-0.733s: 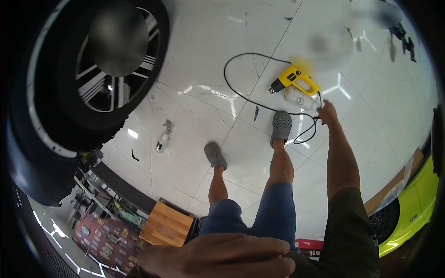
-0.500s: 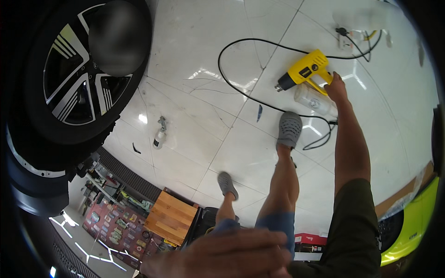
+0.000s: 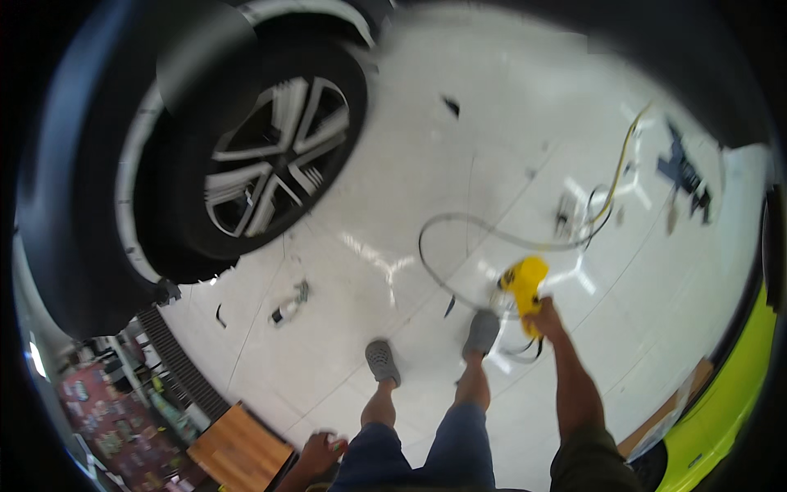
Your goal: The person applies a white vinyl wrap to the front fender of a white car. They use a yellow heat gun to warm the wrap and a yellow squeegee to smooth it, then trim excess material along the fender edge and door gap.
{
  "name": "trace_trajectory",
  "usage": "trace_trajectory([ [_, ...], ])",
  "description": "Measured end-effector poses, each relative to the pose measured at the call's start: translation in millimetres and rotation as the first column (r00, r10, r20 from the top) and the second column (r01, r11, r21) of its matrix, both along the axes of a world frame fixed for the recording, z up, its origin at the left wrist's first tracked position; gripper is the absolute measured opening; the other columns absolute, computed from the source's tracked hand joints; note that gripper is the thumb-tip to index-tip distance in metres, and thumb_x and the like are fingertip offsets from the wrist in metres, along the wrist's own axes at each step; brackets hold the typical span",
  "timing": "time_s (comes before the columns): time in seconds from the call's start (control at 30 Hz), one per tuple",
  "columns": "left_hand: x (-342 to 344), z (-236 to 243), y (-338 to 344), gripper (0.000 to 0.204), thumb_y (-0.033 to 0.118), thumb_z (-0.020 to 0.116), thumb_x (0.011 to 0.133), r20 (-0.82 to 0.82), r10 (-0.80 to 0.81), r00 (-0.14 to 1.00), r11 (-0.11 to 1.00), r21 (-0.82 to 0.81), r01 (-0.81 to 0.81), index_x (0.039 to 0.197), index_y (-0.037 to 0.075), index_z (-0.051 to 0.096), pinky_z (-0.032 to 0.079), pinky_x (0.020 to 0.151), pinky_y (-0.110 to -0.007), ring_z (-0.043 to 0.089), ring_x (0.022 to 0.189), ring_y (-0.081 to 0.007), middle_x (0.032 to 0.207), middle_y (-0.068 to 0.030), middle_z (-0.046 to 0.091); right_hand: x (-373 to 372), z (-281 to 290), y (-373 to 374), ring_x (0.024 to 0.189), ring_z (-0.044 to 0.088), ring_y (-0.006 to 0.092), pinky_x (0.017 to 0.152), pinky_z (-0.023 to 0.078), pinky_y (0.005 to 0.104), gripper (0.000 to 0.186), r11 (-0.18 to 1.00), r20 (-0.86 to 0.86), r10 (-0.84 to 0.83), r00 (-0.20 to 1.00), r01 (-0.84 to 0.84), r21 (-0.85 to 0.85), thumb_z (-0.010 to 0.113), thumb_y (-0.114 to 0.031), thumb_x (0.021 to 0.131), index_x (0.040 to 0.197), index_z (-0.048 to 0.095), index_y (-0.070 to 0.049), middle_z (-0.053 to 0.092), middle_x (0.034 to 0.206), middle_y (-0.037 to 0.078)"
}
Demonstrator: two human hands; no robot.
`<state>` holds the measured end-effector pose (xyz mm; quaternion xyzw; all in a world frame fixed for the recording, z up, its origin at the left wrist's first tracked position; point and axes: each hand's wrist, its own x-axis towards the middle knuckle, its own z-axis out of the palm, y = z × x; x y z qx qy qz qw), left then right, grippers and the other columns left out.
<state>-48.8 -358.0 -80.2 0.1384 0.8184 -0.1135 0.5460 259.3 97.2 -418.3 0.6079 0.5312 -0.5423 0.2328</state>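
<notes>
My right hand [image 3: 545, 319] is closed on the handle of a yellow heat gun [image 3: 525, 277], held above the tiled floor with its dark cord [image 3: 426, 266] looping around. My left hand [image 3: 320, 451], low in the picture, is curled around a small red, green and white object [image 3: 336, 444] that is too small to name. A spray bottle [image 3: 288, 308] lies on the floor left of my feet. The picture is blurred by motion, so the bottle beneath the heat gun is mostly hidden.
A car wheel [image 3: 279, 164] and dark bodywork are at upper left. A yellow cord [image 3: 623, 156] and dark scraps [image 3: 683, 168] lie at upper right. A lime-green car [image 3: 730, 402] stands at right. A wooden board [image 3: 238, 447] and cluttered red mat [image 3: 102, 402] are at lower left.
My right hand has taken hold of the heat gun and lifted it. My left hand has moved down and leftward from the near foreground. The whole view has shifted and blurred.
</notes>
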Motion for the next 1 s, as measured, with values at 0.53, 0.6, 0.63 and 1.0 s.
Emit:
trace_trajectory([
  [0.53, -245.8, 34.5, 52.4, 0.035, 0.038, 0.061, 0.090, 0.328, 0.273, 0.904, 0.887, 0.277, -0.369, 0.109, 0.009, 0.067, 0.051, 0.075, -0.042, 0.064, 0.095, -0.0315, 0.108, -0.0173, 0.067, -265.1, 584.1, 0.8, 0.064, 0.061, 0.0223, 0.062, 0.052, 0.0351, 0.051, 0.767, -0.798, -0.429, 0.422, 0.637, -0.076, 0.048, -0.035, 0.101, 0.141, 0.038, -0.005, 0.063, 0.085, 0.015],
  [0.6, -267.1, 33.1, 70.6, 0.037, 0.038, 0.059, 0.090, 0.345, 0.248, 0.905, 0.887, 0.295, -0.355, 0.111, 0.009, 0.067, 0.051, 0.078, -0.043, 0.064, 0.097, -0.0328, 0.110, -0.0181, 0.067, -289.0, 630.4, 23.9, 0.061, 0.061, 0.0229, 0.060, 0.052, 0.0351, 0.052, 0.758, -0.889, -0.335, 0.312, 0.649, -0.058, 0.047, -0.038, 0.101, 0.140, 0.037, -0.006, 0.062, 0.082, 0.016],
  [0.63, -279.5, 35.1, 77.5, 0.037, 0.038, 0.059, 0.090, 0.333, 0.236, 0.913, 0.889, 0.305, -0.341, 0.112, 0.009, 0.066, 0.051, 0.079, -0.043, 0.064, 0.099, -0.0335, 0.110, -0.0186, 0.067, -299.5, 648.6, 38.6, 0.061, 0.061, 0.0231, 0.060, 0.052, 0.0348, 0.052, 0.761, -0.928, -0.287, 0.239, 0.644, -0.070, 0.047, -0.040, 0.100, 0.138, 0.038, -0.006, 0.062, 0.082, 0.016],
  [1.0, -400.6, 141.1, 281.3, 0.038, 0.034, 0.056, 0.091, 0.017, -0.530, 0.848, 0.703, 0.568, 0.428, 0.115, 0.007, 0.066, 0.050, 0.089, -0.045, 0.064, 0.106, -0.0382, 0.111, -0.0215, 0.067, -399.2, 768.7, 200.7, 0.058, 0.061, 0.0225, 0.059, 0.054, 0.0306, 0.059, 0.747, -0.972, 0.135, -0.194, 0.665, -0.029, 0.055, -0.047, 0.097, 0.135, 0.036, -0.006, 0.060, 0.086, 0.016],
])
